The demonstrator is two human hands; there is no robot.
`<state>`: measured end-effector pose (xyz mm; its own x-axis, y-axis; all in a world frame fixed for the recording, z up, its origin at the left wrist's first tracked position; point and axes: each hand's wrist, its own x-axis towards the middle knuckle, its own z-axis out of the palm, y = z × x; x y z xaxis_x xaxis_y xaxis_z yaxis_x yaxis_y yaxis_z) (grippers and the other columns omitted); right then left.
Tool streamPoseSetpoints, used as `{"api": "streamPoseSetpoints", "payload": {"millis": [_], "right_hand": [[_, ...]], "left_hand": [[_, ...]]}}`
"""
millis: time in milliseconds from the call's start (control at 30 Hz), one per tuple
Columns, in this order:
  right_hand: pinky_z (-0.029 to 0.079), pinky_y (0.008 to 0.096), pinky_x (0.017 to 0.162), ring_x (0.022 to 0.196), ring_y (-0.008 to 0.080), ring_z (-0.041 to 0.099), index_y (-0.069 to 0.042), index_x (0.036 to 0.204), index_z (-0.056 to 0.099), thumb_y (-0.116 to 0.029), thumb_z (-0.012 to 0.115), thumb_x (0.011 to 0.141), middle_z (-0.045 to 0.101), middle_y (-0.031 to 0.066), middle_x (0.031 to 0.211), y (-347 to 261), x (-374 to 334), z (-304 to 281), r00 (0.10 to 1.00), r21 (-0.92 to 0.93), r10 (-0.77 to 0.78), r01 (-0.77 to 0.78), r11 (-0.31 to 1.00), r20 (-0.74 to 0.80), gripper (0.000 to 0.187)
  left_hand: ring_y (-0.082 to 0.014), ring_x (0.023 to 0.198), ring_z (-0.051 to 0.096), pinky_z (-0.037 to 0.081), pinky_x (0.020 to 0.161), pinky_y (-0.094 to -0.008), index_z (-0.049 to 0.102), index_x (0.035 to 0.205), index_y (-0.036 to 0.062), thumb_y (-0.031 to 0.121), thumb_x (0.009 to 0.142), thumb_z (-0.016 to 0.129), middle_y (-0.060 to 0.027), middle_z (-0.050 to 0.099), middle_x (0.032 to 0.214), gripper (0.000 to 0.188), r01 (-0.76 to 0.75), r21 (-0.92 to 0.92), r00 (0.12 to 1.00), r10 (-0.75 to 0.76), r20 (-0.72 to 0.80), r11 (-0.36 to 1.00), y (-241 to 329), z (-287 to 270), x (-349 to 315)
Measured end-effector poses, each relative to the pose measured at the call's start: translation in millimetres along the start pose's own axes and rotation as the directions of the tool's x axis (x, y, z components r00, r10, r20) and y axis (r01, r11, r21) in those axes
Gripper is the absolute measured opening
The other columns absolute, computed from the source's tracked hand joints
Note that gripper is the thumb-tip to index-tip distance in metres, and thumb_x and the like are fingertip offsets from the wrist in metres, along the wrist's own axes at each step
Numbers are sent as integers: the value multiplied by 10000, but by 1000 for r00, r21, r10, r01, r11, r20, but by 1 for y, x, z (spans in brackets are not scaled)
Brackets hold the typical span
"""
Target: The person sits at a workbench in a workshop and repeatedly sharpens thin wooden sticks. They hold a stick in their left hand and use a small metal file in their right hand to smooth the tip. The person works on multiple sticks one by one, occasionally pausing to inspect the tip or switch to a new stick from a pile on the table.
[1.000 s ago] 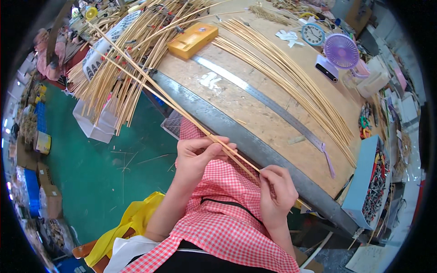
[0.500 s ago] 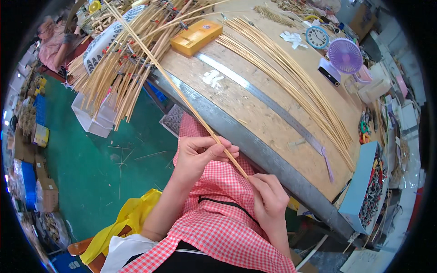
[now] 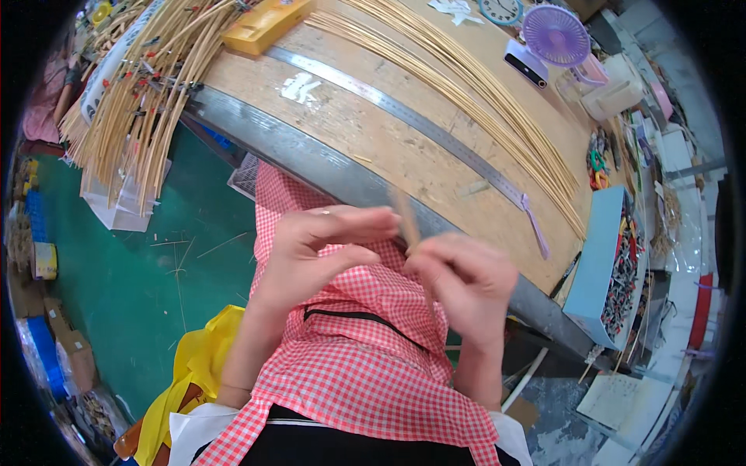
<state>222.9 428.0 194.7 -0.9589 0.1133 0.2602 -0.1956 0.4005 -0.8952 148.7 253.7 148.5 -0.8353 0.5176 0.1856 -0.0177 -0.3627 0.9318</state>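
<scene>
Above my lap, my right hand (image 3: 470, 272) is closed in a pinch on a thin straw-coloured stick (image 3: 406, 219). The stick is smeared by motion, and a faint lower part of it shows below the fingers. To its left, my left hand (image 3: 322, 245) is open, thumb and fingers apart, with nothing between them. Its fingertips are close to the stick; whether they touch it I cannot tell. On the wooden table (image 3: 334, 128) beyond lie long bundles of similar sticks (image 3: 497, 116) and a steel ruler (image 3: 404, 113) with a purple ribbon (image 3: 536, 225) at its near end.
A metal edge (image 3: 295, 151) runs along the table's near side. A yellow box (image 3: 264, 27) and clipped stick bundles (image 3: 148, 93) are at the upper left. On the right stand a blue box of clips (image 3: 594, 268), a purple fan (image 3: 556, 35) and pliers (image 3: 598, 159).
My left hand has let go of the stick and opened. The stick, long and slanting toward the upper left before, is now a blur at my right hand. The view has shifted.
</scene>
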Motion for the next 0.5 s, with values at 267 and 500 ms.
{"api": "streamPoseSetpoints", "payload": {"millis": [267, 500], "right_hand": [[408, 199, 454, 528, 101, 530, 61, 874, 630, 34, 595, 838, 645, 169, 764, -45, 46, -19, 856, 83, -307, 372, 924, -416, 58], [416, 187, 485, 534, 95, 527, 69, 878, 629, 46, 595, 844, 657, 167, 784, -42, 43, -27, 856, -92, -293, 281, 955, -427, 53]], "left_hand": [[-227, 549, 601, 459, 501, -309, 704, 887, 102, 82, 720, 718, -48, 657, 697, 169, -499, 484, 867, 418, 271, 719, 41, 46, 57], [-216, 652, 676, 510, 578, -264, 701, 862, 25, 18, 695, 739, -106, 678, 737, 172, -533, 500, 843, 379, 381, 683, 39, 44, 76]]}}
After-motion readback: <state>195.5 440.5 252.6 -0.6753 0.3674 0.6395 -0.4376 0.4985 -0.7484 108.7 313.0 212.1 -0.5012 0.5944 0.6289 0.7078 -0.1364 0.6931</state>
